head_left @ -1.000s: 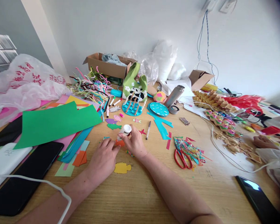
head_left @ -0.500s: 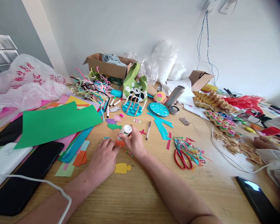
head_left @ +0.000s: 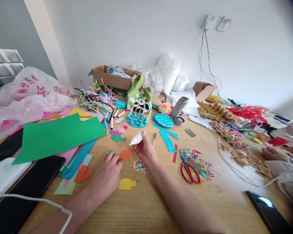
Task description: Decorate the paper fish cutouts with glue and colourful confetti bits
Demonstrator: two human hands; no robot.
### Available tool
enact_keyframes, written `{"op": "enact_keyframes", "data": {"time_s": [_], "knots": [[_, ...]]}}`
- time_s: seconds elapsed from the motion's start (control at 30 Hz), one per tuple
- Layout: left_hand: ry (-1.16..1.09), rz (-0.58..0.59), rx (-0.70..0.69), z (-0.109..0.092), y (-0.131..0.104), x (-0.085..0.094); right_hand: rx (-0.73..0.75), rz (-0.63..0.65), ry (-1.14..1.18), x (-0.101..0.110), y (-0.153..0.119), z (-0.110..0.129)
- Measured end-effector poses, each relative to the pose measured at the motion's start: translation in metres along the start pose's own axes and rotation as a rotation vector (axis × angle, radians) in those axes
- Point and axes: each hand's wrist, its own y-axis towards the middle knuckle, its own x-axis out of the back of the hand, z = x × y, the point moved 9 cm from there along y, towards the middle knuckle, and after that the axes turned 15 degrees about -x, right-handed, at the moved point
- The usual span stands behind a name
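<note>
Two bare hands over the table (head_left: 161, 201), center of frame. Right hand (head_left: 146, 150): gripping 1 white squeeze bottle (head_left: 136, 139), tilted, nozzle pointing lower left. Left hand (head_left: 108, 170): open, fingers loosely bent, fingertips at the left edge of 1 orange paper cutout (head_left: 125, 155); can't tell how firmly they press.

Bottle sits mid-frame, above and to the right of the orange cutout, apart from it.

Paper fish near the hands: 1 purple (head_left: 115, 133), 1 pink (head_left: 122, 130), 1 green (head_left: 118, 139), all flat, upper left of the bottle. 1 yellow cutout (head_left: 127, 184) below the orange one. 1 pile of colored dots (head_left: 138, 165) just right of the orange cutout; too many to count.

1 pen (head_left: 154, 139) right of the right hand. 1 pair of red-handled scissors (head_left: 190, 174) right of center, against 1 heap of paper scraps (head_left: 197, 161). 1 metal flask (head_left: 179, 108) and 1 tape roll (head_left: 179, 121) upper right of center. 1 black phone (head_left: 267, 209) lower right. Another person's hand (head_left: 272, 153) at the right edge.
</note>
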Motion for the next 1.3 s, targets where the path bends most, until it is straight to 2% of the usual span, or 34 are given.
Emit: {"op": "enact_keyframes", "data": {"time_s": [0.17, 0.33, 0.63, 0.8, 1.03, 1.1, 1.17, 1.3], "knots": [[0.002, 0.001, 0.014, 0.002, -0.001, -0.003, -0.187, 0.221, 0.182, -0.017, -0.004, -0.013], [0.003, 0.037, 0.030, 0.002, 0.000, -0.004, -0.267, 0.335, 0.280, -0.024, -0.007, -0.017], [-0.028, 0.098, 0.054, 0.004, 0.002, -0.008, -0.327, 0.376, 0.366, -0.032, -0.013, -0.022], [-0.040, 0.069, 0.060, 0.008, 0.001, -0.010, -0.340, 0.354, 0.407, -0.033, -0.016, -0.023], [0.009, -0.134, -0.018, 0.006, -0.002, -0.005, -0.251, 0.261, 0.334, -0.028, -0.019, -0.017], [0.019, -0.206, -0.044, 0.005, -0.003, 0.001, -0.241, 0.245, 0.316, -0.028, -0.024, -0.018], [0.012, -0.336, -0.084, -0.001, -0.005, 0.017, -0.249, 0.232, 0.301, -0.029, -0.031, -0.025], [-0.045, -0.670, -0.236, -0.021, -0.018, 0.064, -0.299, 0.217, 0.294, -0.030, -0.052, -0.050]]}}
